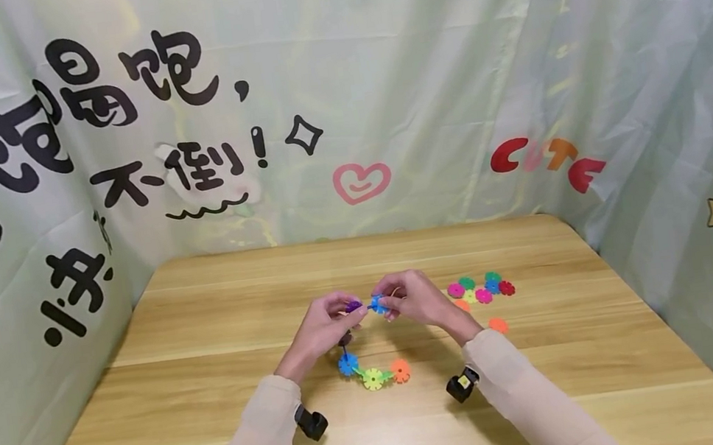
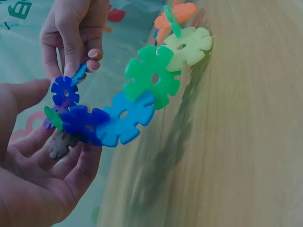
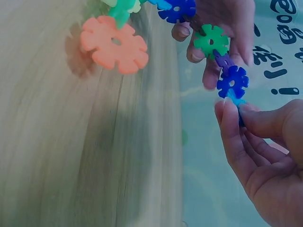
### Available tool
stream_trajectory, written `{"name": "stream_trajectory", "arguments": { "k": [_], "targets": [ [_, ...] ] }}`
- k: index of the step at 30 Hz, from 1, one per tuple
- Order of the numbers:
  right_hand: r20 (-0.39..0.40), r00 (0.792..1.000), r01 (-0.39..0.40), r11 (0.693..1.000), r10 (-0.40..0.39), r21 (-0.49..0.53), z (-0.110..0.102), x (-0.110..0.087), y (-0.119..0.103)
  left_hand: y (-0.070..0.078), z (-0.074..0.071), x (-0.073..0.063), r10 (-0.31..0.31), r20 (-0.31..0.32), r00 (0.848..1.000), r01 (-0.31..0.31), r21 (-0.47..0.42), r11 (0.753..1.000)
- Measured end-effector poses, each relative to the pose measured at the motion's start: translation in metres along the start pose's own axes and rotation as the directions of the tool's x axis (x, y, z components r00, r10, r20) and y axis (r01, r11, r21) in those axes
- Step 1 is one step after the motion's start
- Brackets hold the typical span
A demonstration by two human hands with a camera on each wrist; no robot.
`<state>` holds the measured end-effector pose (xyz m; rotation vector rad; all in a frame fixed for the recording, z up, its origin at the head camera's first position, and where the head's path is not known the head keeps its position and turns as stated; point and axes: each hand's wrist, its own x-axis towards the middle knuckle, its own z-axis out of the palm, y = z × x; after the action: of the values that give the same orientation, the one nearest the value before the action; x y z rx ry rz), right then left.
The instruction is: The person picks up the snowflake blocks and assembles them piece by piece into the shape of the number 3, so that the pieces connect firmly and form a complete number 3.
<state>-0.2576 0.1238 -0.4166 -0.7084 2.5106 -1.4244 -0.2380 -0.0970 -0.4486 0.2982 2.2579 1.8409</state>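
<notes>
A chain of interlocked notched plastic snowflake discs hangs from my left hand (image 1: 324, 324), whose fingers hold it near its far end, by the purple disc (image 1: 353, 306). My right hand (image 1: 415, 298) pinches a light blue disc (image 3: 235, 100) between thumb and fingertips. This disc meets a dark blue disc (image 3: 233, 82) at the chain's end. From the left hand the chain curves down toward me through a blue disc (image 1: 348, 364), a green disc (image 2: 152, 77) and a pale yellow disc (image 1: 372, 379) to an orange disc (image 1: 401, 371). The left fingers partly hide the grey-brown disc (image 2: 62, 144).
Several loose discs lie right of the hands on the wooden table (image 1: 205, 293), among them a red disc (image 1: 507, 288) and a pink disc (image 1: 455, 290). A separate orange disc (image 1: 498, 325) lies near the right forearm. Printed cloth (image 1: 421, 96) hangs behind and beside the table.
</notes>
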Motion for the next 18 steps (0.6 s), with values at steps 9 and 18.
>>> {"name": "stream_trajectory", "arguments": {
  "k": [9,18],
  "targets": [
    [0.021,0.999,-0.037,0.998,0.038,-0.051,-0.021,-0.007,0.004,-0.001,-0.003,-0.002,0.022,0.002,1.000,-0.022,0.009,1.000],
    [-0.047,0.997,-0.076,0.972,0.067,-0.222,-0.056,-0.014,0.022,-0.001,-0.007,-0.005,0.001,0.002,1.000,-0.001,0.008,1.000]
  ]
}}
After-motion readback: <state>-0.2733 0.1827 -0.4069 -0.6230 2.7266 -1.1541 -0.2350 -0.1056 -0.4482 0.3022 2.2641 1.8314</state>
